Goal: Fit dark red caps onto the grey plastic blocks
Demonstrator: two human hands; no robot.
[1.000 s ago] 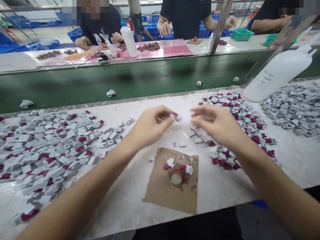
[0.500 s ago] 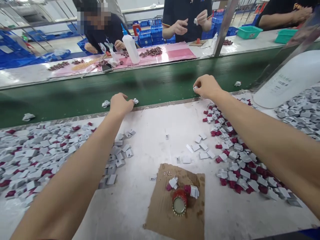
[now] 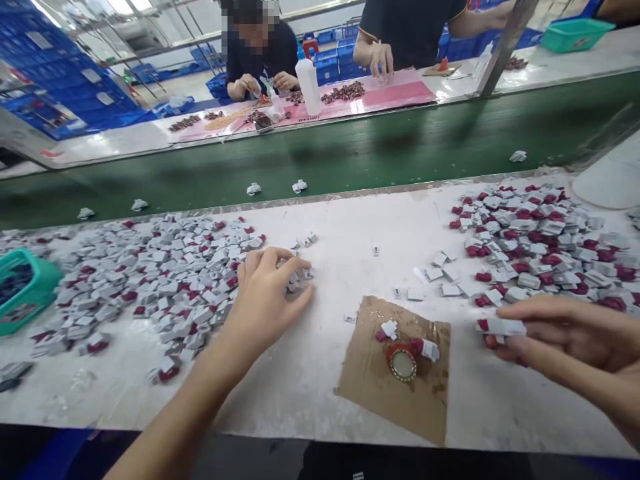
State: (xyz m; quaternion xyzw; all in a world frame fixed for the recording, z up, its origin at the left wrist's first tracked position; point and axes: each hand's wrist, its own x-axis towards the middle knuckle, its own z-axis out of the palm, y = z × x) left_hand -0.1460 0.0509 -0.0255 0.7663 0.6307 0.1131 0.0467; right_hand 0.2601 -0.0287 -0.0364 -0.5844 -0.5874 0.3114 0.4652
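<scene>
My left hand (image 3: 267, 297) reaches over the right edge of the left pile of grey and dark red pieces (image 3: 185, 267). Its fingers are spread around grey pieces (image 3: 299, 279) lying on the table; none is clearly held. At the right, my right hand (image 3: 560, 340) pinches a grey and dark red piece (image 3: 503, 327) between thumb and fingers, beside the right pile (image 3: 540, 233). Between the hands lies a brown cardboard sheet (image 3: 390, 407), bearing a red round container (image 3: 401, 363) and two grey and dark red pieces (image 3: 429, 349).
A green belt (image 3: 350, 160) crosses beyond the table, with several small grey pieces on it. A teal basket (image 3: 47, 280) stands at the left. People work across the belt, near a white bottle (image 3: 309, 87). A post (image 3: 505, 50) rises at the right.
Both hands have drawn back from the belt, the left to the left pile, the right beside the right pile, now with a grey and dark red piece. The view has shifted left.
</scene>
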